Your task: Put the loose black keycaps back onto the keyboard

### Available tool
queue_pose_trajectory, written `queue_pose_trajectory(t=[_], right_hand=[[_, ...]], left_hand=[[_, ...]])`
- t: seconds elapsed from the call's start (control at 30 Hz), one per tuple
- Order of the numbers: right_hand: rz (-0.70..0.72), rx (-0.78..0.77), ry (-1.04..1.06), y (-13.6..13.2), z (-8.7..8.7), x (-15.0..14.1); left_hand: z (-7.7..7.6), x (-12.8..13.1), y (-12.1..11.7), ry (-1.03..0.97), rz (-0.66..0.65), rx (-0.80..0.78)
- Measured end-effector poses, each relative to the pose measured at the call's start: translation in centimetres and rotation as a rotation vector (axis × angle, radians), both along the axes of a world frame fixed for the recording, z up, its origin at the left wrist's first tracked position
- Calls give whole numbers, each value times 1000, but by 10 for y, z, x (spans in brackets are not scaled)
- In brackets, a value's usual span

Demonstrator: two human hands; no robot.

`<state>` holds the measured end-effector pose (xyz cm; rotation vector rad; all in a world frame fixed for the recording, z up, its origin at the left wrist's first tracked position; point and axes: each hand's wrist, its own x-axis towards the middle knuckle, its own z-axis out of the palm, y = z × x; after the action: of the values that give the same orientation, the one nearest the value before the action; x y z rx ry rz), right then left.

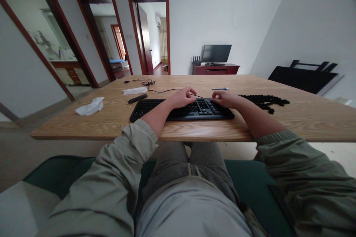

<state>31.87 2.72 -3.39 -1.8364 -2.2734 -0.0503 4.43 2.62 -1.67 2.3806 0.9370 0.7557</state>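
Note:
A black keyboard (205, 113) lies on the wooden table in front of me. Some of its keys show as a paler grid near the middle. My left hand (182, 98) rests over its middle, the fingers bent and partly apart, with nothing visible in them. At the upper right end of the keyboard is my right hand (221, 98), thumb and fingertips pinched together. Whatever may be between those fingertips is too small to make out. Small black pieces that look like keycaps (261, 100) lie in rows to the right, beyond my right forearm.
Behind the keyboard a thin black cable (164, 91) runs to a coiled bundle. A dark brush-like stick (137, 98), a folded tissue (135, 90) and a crumpled tissue (90, 106) lie left. A blue-and-white slim tool (220, 89) lies behind my right hand. The table's front edge (205, 137) is near me.

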Motion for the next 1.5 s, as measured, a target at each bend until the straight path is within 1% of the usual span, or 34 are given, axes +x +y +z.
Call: queue_pose_trajectory(t=[0.2,0.33,0.4,0.47,0.53,0.67,0.73,0.87,0.93,1.07,1.23,1.37,1.43,1.5], right_hand=[[-42,-4,101,4,-6,3],[-92,3,326,3,-8,8],[-146,40,432,2,-8,11],[-157,85,480,0,-7,14],[-133,86,492,-1,-6,14],[-115,2,460,-3,-5,9],[-88,-5,435,-4,-4,7],[50,-12,443,-10,-2,6],[81,-32,441,-12,0,7],[34,-87,372,-13,2,8],[-1,-117,317,-13,3,6],[64,-76,375,-16,1,4],[89,-21,437,-16,0,5],[78,44,491,-15,1,6]], left_hand=[[-4,1,4,-8,-20,22],[-1,0,3,-33,-18,15],[1,-1,2,-47,-6,28],[3,-1,1,-53,5,50],[3,-1,1,-42,12,64],[2,0,1,-18,3,61],[1,0,1,-21,-2,57],[2,-1,1,-11,12,65],[3,-2,0,3,16,64],[4,-2,-2,14,11,58],[0,-2,-1,15,-2,60],[-1,-2,1,24,10,74],[-1,-2,2,22,13,73],[0,-2,2,18,7,73]])
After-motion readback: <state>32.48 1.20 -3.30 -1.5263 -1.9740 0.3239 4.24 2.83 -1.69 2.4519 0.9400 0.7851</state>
